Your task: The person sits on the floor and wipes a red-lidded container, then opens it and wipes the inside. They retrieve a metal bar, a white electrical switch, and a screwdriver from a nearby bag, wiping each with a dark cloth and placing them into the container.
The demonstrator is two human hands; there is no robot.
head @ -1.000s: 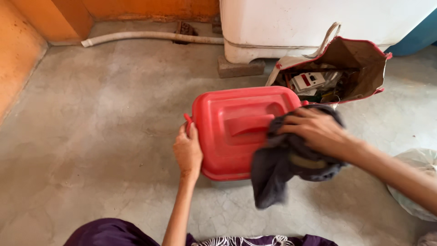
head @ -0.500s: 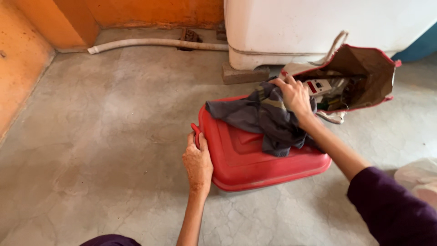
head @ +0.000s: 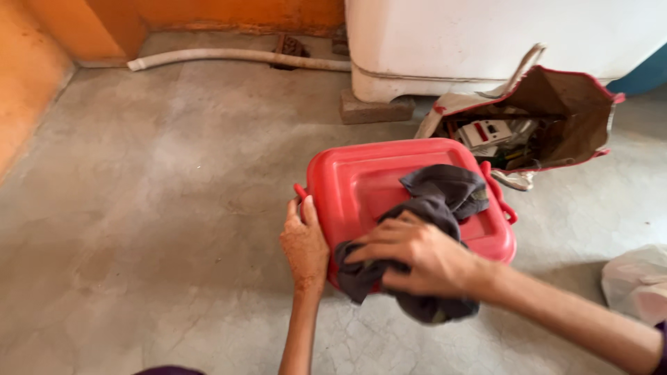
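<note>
Right hand (head: pixel 417 257) drawn back nearer, grey cloth (head: pixel 434 201) beneath, red lid (head: pixel 361 184)

Two hands are seen: the left hand (head: pixel 304 244) is laid against the near edge of one red plastic lid (head: pixel 389 187), and the right hand (head: pixel 417 255) is pressed on one dark grey cloth (head: pixel 434 198) spread over it. One open brown bag (head: pixel 556 114) with red trim is counted behind the lid; the small items packed in it cannot be counted. One white appliance (head: pixel 500 35) is seen by the wall, with one brick (head: pixel 375 110) set under its corner. One white pipe (head: pixel 236 57) is laid along the concrete floor (head: pixel 153 208). One white plastic bag (head: pixel 636 281) is partly shown at the right edge.
</note>
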